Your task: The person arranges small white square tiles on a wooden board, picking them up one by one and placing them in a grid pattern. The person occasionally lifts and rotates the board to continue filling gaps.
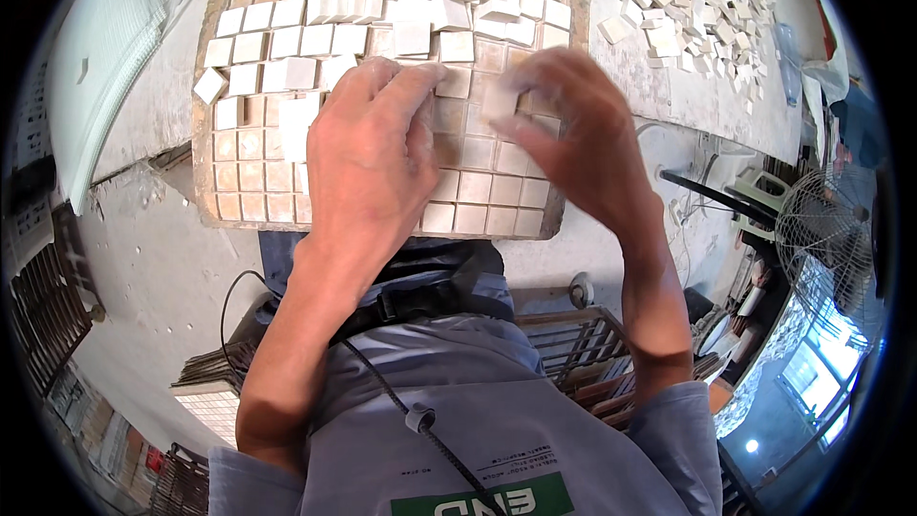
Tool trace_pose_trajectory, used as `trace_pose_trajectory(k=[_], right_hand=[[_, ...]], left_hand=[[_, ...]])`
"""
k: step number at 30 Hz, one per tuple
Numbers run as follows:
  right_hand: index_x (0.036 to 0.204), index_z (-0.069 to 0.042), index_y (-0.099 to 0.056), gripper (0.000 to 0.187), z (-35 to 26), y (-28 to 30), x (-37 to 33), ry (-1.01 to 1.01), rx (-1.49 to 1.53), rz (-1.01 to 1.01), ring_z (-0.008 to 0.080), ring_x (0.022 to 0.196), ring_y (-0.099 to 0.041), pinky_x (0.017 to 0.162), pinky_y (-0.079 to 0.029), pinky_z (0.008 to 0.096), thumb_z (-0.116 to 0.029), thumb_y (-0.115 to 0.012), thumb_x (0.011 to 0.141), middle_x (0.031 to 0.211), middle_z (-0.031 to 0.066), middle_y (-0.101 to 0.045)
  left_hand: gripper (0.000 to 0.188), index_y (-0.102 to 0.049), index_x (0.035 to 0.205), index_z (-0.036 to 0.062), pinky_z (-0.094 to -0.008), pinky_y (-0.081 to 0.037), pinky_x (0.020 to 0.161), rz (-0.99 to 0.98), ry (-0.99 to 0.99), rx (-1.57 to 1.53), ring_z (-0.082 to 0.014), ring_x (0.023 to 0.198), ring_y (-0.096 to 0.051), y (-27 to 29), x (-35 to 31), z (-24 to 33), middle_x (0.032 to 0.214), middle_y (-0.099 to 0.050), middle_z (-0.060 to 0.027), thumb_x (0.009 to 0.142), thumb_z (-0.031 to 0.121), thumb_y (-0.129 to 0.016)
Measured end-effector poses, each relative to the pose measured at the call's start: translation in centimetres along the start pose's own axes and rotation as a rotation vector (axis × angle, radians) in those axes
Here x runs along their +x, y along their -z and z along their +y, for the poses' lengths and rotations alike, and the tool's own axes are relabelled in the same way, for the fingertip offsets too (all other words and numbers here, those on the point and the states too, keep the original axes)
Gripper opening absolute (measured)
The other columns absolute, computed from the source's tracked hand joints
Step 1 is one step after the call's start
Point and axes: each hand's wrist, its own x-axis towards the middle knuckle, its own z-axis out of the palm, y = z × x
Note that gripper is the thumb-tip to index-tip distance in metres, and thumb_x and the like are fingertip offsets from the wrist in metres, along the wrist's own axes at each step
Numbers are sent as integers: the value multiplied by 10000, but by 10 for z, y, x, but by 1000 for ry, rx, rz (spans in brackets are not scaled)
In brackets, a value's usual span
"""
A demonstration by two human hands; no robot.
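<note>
A shallow board with a square grid [250,177] lies before me, partly covered with small cream-white tiles. My left hand [368,148] is over its middle, back up and fingers curled together. Its index fingertip comes to the edge of a square tile [455,83] in the grid; what the curled fingers hold, if anything, is hidden. Bright white tiles [297,126] show beside its wrist side. To the right, my right hand [578,119] is blurred by motion, with a pale tile [502,100] pinched between thumb and fingers just above the grid.
Loose tiles [411,11] lie tilted and heaped on the board's far part. A large pile of tiles [683,10] covers the table at the far right. White mesh sheets [105,67] hang at the left. A fan [826,229] stands at the right, near slatted racks [578,349].
</note>
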Motion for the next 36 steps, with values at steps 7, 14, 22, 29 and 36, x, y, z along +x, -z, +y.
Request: trace_pose_trajectory(k=[7,14,22,29,36], right_hand=[[1024,-39,-679,256,-13,-3,-16,32,-10,-112,332,998,-580,858,-496,421,-77,-782,793,1012,103,-608],[1016,-45,-680,242,-17,-7,-25,82,-35,-84,311,950,-565,820,-489,424,-52,-763,790,973,80,-612],[1001,-47,-688,206,-35,-1,-19,55,-177,-121,306,951,-565,833,-488,422,-72,-746,806,971,93,-615],[995,1,-694,161,-5,0,-11,-54,16,64,302,908,-662,807,-535,420,-82,-729,861,993,148,-674],[1091,-16,-713,258,22,-11,45,69,-92,280,282,778,-641,724,-527,355,-82,-745,843,919,132,-664]], left_hand=[[202,-732,1070,28,-324,-502,634,19,-46,50,-236,711,-634,-1,-4,-4,878,-666,-114,894,-49,-670],[200,-733,1063,28,-331,-502,647,10,-43,48,-241,726,-633,0,-4,-3,874,-666,-113,891,-48,-667],[197,-733,1046,36,-374,-518,684,-48,-42,93,-302,777,-642,3,-7,7,877,-663,-116,862,-22,-695],[214,-726,990,52,-403,-544,734,-208,-142,107,-304,840,-641,-5,-20,14,917,-664,-84,790,-22,-714],[248,-706,974,38,-418,-543,738,-237,-171,55,-310,857,-627,-13,-21,9,882,-644,-86,750,-63,-678]])
